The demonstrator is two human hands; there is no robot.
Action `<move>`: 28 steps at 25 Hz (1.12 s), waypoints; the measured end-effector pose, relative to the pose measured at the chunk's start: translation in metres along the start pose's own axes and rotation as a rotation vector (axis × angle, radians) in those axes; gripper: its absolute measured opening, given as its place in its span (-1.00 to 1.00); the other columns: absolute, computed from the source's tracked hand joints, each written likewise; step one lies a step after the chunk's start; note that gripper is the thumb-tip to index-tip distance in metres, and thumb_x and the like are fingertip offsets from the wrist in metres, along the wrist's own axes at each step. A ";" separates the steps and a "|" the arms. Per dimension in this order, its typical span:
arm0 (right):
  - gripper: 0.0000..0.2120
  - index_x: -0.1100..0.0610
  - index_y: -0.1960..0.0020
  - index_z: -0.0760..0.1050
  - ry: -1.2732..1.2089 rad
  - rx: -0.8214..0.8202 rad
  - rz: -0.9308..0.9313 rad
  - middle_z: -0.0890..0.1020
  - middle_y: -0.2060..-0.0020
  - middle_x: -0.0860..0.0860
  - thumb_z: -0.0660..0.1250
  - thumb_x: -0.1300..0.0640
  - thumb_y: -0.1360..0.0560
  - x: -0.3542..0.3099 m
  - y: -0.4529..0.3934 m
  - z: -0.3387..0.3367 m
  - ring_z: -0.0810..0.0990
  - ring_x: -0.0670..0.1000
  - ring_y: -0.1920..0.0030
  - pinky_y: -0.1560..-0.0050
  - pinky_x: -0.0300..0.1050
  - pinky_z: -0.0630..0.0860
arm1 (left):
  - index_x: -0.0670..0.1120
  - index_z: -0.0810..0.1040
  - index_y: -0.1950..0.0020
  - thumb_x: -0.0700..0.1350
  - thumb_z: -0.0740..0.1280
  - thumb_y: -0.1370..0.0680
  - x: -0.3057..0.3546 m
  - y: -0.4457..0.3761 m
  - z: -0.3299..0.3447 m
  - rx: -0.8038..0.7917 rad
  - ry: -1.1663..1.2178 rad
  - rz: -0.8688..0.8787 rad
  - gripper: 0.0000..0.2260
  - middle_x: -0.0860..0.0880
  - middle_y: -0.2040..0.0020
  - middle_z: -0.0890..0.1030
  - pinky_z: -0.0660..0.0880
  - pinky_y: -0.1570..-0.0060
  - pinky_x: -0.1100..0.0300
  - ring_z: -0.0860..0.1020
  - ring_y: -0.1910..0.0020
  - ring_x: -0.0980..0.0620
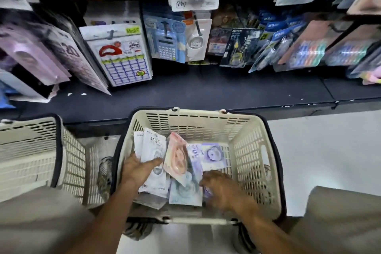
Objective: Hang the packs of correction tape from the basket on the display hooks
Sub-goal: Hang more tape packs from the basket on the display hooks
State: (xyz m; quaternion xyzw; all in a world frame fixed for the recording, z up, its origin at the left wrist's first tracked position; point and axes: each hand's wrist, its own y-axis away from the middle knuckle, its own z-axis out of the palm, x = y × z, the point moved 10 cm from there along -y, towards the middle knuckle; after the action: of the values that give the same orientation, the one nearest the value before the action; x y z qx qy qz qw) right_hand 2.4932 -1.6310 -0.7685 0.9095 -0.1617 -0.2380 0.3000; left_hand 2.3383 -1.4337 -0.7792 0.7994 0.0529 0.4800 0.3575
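about six packs of correction tape [177, 156] lie overlapping along the left and near side of one cream basket [255, 150]; its right half and far end show bare mesh. the left hand [137, 168] has its grip clamped on a white pack [153, 146], thumb laid across it. the right hand [221, 188] is blurred above the packs; whether its grip is apart or together i cannot tell. a second cream basket [31, 150] stands just left. both sit on the pale floor [321, 150] below a dark shelf [206, 88], where carded goods hang on display hooks [198, 27].
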 end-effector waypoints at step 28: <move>-0.61 0.26 -0.20 0.63 -1.333 -0.148 0.363 0.72 -0.08 0.18 0.53 0.35 -0.38 0.061 -0.031 -0.022 0.70 0.19 -0.08 -0.15 0.09 0.63 | -0.10 0.64 -0.14 -0.13 0.66 -0.32 -0.011 -0.007 0.013 -0.017 -0.205 -0.105 -0.57 -0.08 -0.04 0.72 0.62 -0.12 -0.02 0.68 -0.04 -0.11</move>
State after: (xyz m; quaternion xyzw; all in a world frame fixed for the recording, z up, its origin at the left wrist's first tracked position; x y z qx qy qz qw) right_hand 2.5609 -1.6234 -0.7928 0.5050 -0.4444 -0.7022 0.2331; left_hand 2.3441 -1.4401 -0.7951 0.8373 0.0538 0.3767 0.3925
